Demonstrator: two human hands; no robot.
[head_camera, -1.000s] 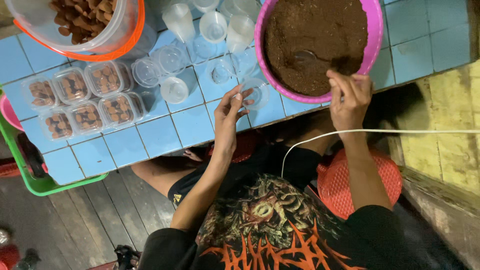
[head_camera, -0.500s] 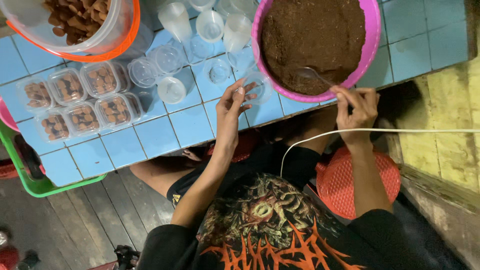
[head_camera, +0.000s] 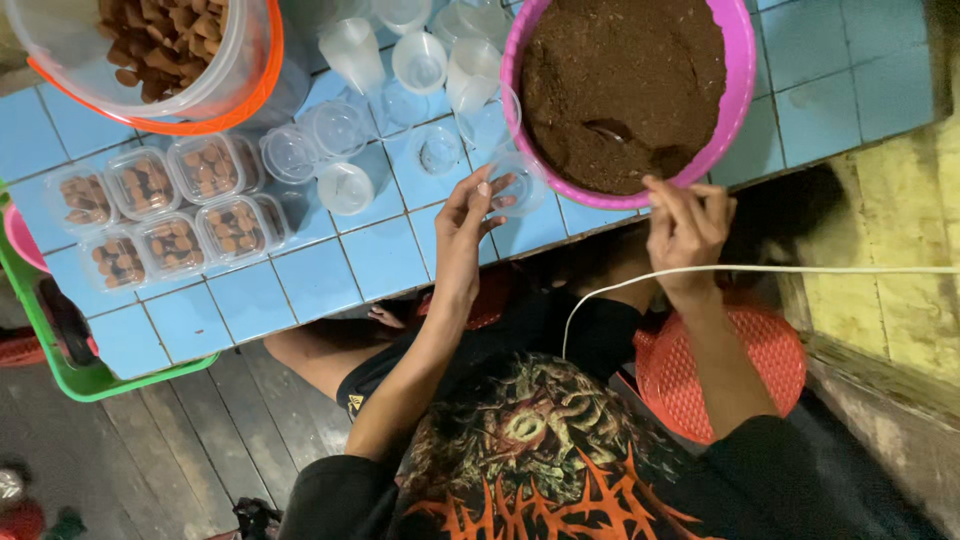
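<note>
- Left hand (head_camera: 468, 215): fingers curled round a small clear cup (head_camera: 517, 186), holding it at the near edge of the blue tiled worktop (head_camera: 310, 280), just beside the pink basin (head_camera: 735, 95).
- Right hand (head_camera: 686, 222): fingers pinched narrow on a spoon handle at the basin's near rim; spoon (head_camera: 612, 131) lies in the dark brown powder (head_camera: 620, 80).
- Empty clear cups (head_camera: 420, 62) stand left of the basin.
- Filled lidded tubs (head_camera: 165, 205) sit in rows toward the left edge.
- Orange-rimmed bucket (head_camera: 215, 95) of brown pieces, far left corner.
</note>
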